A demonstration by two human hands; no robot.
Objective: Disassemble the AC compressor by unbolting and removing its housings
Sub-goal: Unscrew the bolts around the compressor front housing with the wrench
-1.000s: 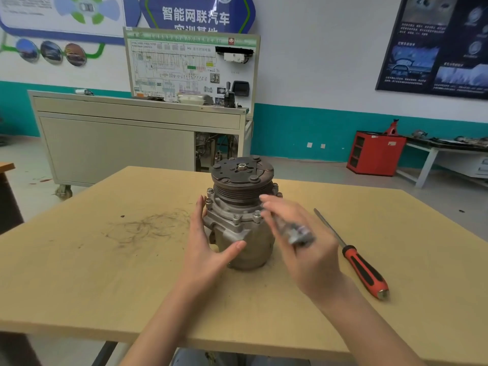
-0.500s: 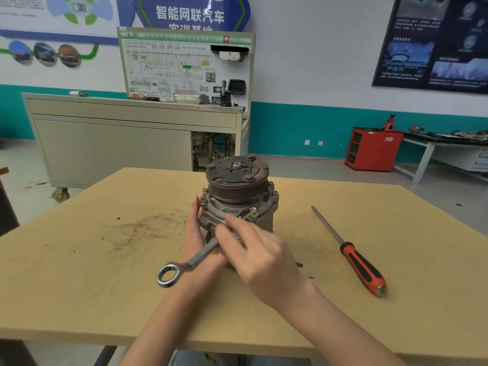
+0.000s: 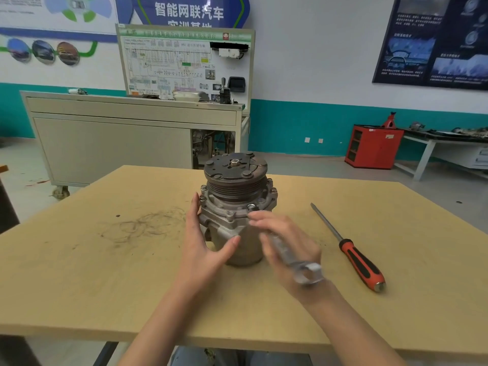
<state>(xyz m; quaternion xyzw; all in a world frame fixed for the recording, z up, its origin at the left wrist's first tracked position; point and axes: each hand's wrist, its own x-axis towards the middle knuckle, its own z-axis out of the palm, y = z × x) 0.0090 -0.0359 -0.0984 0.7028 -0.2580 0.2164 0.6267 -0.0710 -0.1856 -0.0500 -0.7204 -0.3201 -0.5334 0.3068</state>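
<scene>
The grey AC compressor (image 3: pixel 235 204) stands upright in the middle of the wooden table (image 3: pixel 79 273), its dark pulley and clutch plate on top and several bolts around the flange. My left hand (image 3: pixel 203 247) steadies its left side, fingers straight along the housing and thumb pressed on the front. My right hand (image 3: pixel 285 247) grips a blurred metal wrench (image 3: pixel 298 262) at the compressor's right front. One wrench end sits at a flange bolt (image 3: pixel 250 207), and the open-jaw end points toward me.
A screwdriver (image 3: pixel 353 257) with a red and black handle lies on the table to the right, tip pointing away. Dark scribble marks (image 3: pixel 142 225) cover the table's left part. Beyond the table stand a beige training bench (image 3: pixel 132 143) and a red cabinet (image 3: pixel 373 146).
The wrench has swung from the compressor's left front, ring end pointing left, round to the right front. My right hand moved right with it. The left hand stays on the housing.
</scene>
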